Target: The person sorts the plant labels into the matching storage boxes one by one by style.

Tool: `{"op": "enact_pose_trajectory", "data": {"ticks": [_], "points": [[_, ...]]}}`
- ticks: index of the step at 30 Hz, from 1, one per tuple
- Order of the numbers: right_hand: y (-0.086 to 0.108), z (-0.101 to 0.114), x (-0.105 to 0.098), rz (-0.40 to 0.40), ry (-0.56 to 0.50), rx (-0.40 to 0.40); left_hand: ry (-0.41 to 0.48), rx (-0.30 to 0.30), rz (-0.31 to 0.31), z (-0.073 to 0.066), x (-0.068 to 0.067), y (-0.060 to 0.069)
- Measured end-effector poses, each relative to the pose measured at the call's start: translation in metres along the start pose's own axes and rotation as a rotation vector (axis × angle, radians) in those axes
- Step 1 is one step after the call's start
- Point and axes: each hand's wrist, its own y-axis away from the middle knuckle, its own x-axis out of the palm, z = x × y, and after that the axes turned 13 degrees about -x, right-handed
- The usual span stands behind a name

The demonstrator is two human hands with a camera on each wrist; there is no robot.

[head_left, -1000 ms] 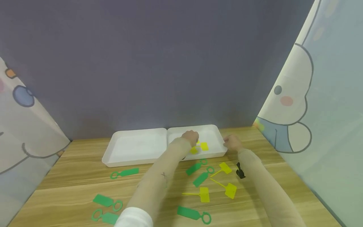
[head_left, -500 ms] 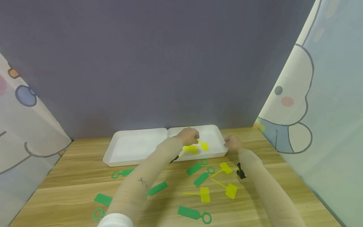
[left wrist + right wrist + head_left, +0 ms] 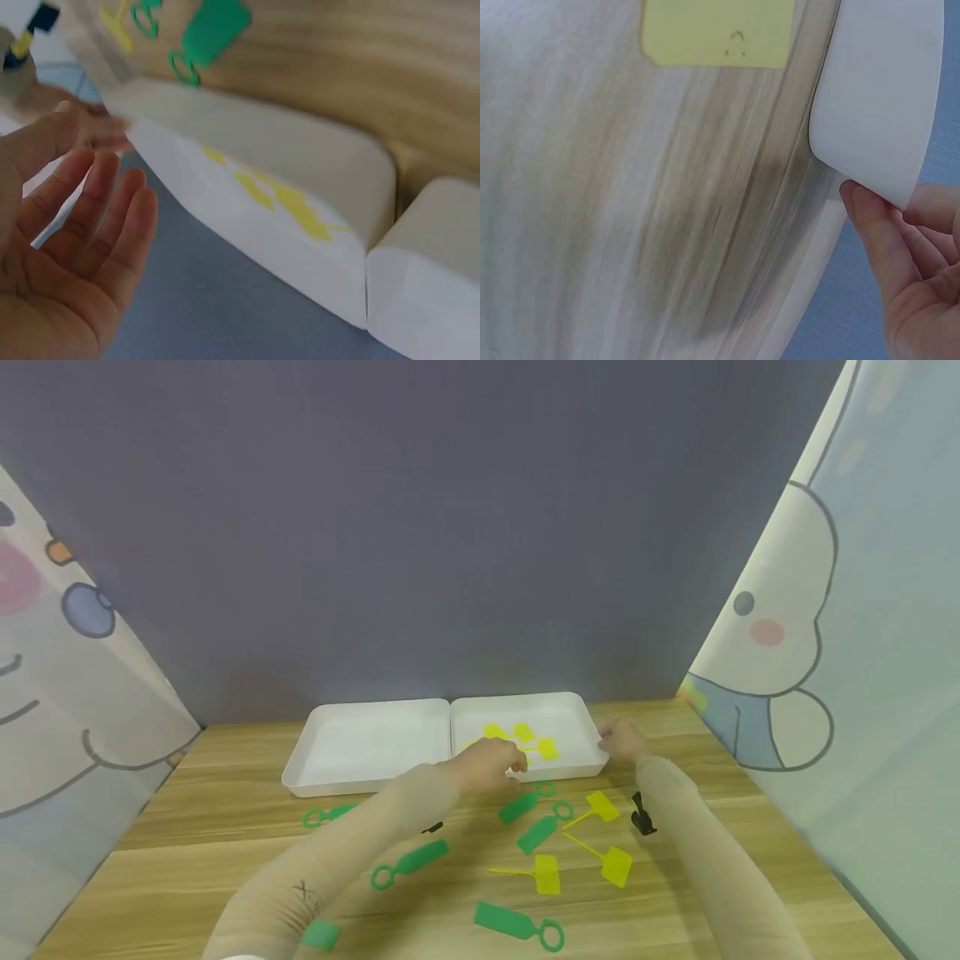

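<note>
My left hand [image 3: 487, 766] hovers over the near side of the right white tray [image 3: 562, 720]. In the left wrist view that hand [image 3: 79, 251] has its palm showing, fingers loosely bent and empty, beside the tray [image 3: 277, 150]. Several yellow tags [image 3: 548, 748] lie inside, partly hidden by the hand. At the tray's right end, my right hand [image 3: 624, 741] touches the wall. The right wrist view shows this hand [image 3: 922, 262] gripping the tray's end [image 3: 885, 90] between thumb at the rim and fingers lower down.
A second white tray [image 3: 375, 743], bare inside, adjoins on the left. On the wooden table [image 3: 210, 843] lie several green tags with rings [image 3: 510, 920] and yellow tags [image 3: 547, 874]. Dark panel [image 3: 420, 527] behind; printed cloths [image 3: 885, 610] at both sides.
My left hand has drawn back from inside the right tray towards its near edge and its fingers have loosened, with more yellow tags uncovered. My right hand stays at the tray's end.
</note>
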Motion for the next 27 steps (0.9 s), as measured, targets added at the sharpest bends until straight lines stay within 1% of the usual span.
{"op": "enact_pose_trajectory", "data": {"ticks": [3, 6, 9, 10, 13, 16, 17, 20, 23, 25, 27], "points": [[0.002, 0.0, 0.0, -0.005, 0.01, -0.009, 0.008, 0.015, 0.02, -0.003, 0.01, 0.015], [0.001, -0.002, 0.001, -0.015, 0.014, -0.02, -0.004, 0.045, 0.029, -0.006, 0.019, 0.029], [0.0, -0.005, 0.002, -0.016, 0.02, -0.028, -0.046, 0.093, 0.003, -0.006, 0.028, 0.041], [-0.001, -0.005, 0.002, -0.017, 0.02, -0.032, -0.064, 0.111, -0.009, -0.005, 0.033, 0.042], [-0.002, -0.006, 0.002, -0.017, 0.02, -0.037, -0.101, 0.138, -0.017, -0.006, 0.042, 0.049], [-0.001, -0.006, 0.002, -0.02, 0.022, -0.047, -0.115, 0.137, 0.014, -0.01, 0.049, 0.055], [-0.001, -0.006, 0.002, -0.022, 0.021, -0.05, -0.109, 0.127, 0.03, -0.012, 0.05, 0.057], [-0.001, -0.006, 0.002, -0.024, 0.02, -0.057, -0.12, 0.117, 0.036, -0.016, 0.058, 0.061], [0.0, -0.005, 0.002, -0.027, 0.014, -0.052, -0.127, 0.103, 0.021, -0.018, 0.066, 0.064], [0.0, -0.005, 0.002, -0.025, 0.014, -0.045, -0.148, 0.091, 0.005, -0.019, 0.071, 0.064], [0.0, -0.004, 0.002, -0.023, 0.015, -0.037, -0.178, 0.08, -0.026, -0.019, 0.076, 0.065]]}}
